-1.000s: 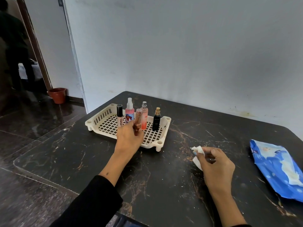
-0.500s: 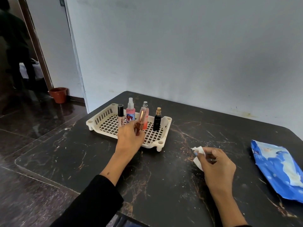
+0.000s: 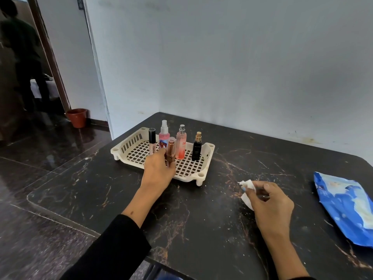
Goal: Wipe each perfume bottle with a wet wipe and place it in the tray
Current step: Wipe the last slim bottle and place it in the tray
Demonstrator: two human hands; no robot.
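A cream slotted tray (image 3: 186,173) sits on the black marble table (image 3: 201,209). Upright in it stand a lip-gloss tube (image 3: 152,144), a pink spray bottle (image 3: 163,134), a pink perfume bottle (image 3: 181,144) and a black perfume bottle (image 3: 197,147). My left hand (image 3: 158,171) pinches the base of a rose-gold bottle (image 3: 171,149), upright over the tray's grid in front of the others. My right hand (image 3: 268,203) rests on the table to the right, pinching a crumpled white wet wipe (image 3: 248,188).
A blue wet-wipe pack (image 3: 347,207) lies flat at the table's right edge. The grey wall runs behind the table. At far left, a doorway shows a person standing and a terracotta pot (image 3: 77,117) on the floor.
My left hand has brought the rose-gold bottle from tilted to upright and lowered it onto the tray. My right hand with the wipe has stayed in place.
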